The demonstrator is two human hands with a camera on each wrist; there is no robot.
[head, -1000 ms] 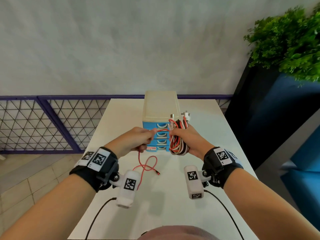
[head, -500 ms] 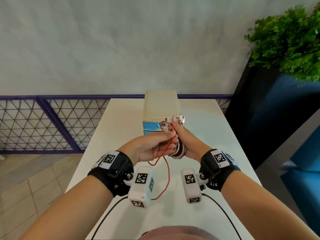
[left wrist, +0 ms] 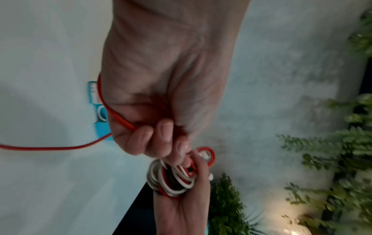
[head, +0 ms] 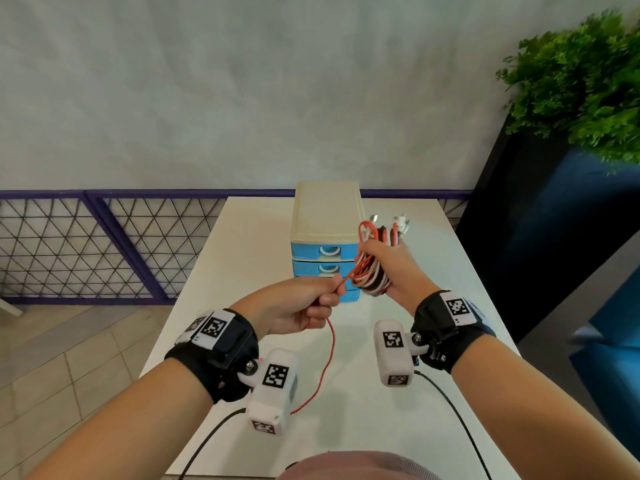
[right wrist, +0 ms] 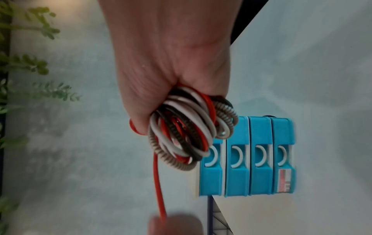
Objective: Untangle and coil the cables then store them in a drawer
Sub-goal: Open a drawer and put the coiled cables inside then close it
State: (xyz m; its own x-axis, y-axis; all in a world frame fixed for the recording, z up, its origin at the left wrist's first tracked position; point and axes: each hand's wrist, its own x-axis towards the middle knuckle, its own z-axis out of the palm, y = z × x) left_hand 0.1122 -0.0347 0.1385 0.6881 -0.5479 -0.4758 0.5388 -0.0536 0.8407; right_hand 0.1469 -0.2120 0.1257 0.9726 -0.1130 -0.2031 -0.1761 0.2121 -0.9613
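My right hand (head: 388,265) grips a coiled bundle of red, white and black cables (head: 372,280), seen close in the right wrist view as cable bundle (right wrist: 187,132). Cable plugs (head: 398,223) stick out above the fist. My left hand (head: 311,303) pinches the red cable (head: 330,355) just left of the bundle; its loose tail hangs down toward the table. In the left wrist view the red cable (left wrist: 60,148) runs out of the curled fingers (left wrist: 153,138). Behind both hands stands a small drawer unit (head: 325,216) with blue drawers (right wrist: 247,159), all closed.
The white table (head: 249,237) carries the drawer unit near its far edge. A purple mesh railing (head: 104,237) runs along the left, a dark planter with a green plant (head: 581,91) stands at the right.
My left hand has pulled back left and down from the bundle, drawing the red cable taut. My right hand has lifted the bundle up and to the right.
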